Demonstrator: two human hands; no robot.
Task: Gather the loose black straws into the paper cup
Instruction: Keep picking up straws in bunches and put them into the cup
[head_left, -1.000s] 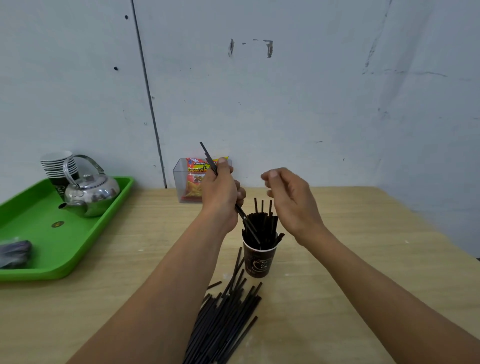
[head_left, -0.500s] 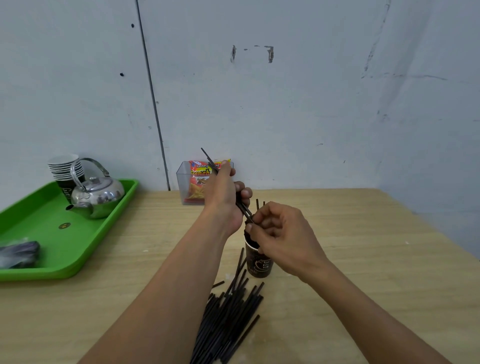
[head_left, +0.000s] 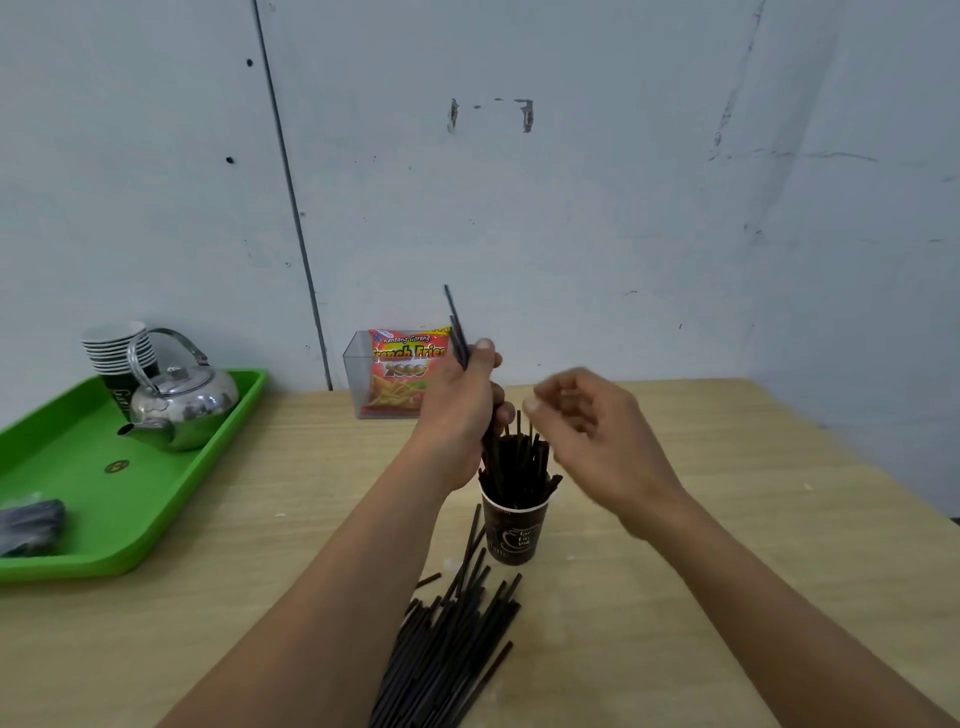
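L hand (head_left: 457, 410) grip clamped on straws (head_left: 457, 332) just above paper cup (head_left: 511, 530); R hand (head_left: 597, 436) grip apart.

One paper cup (head_left: 511, 530) stands at centre frame, its standing straws (head_left: 519, 457) too tightly packed to count. Below it lies one heap of loose straws (head_left: 447, 649), also too many to count. There are two hands: the left hand (head_left: 460, 415) grips two or three held straws (head_left: 457, 332), the right hand (head_left: 592, 431) none. At left, one green tray (head_left: 104, 519) carries one kettle (head_left: 182, 402), one stack of cups (head_left: 120, 345) and one dark bundle (head_left: 31, 519). One clear box (head_left: 358, 374) holds one snack packet (head_left: 402, 371).
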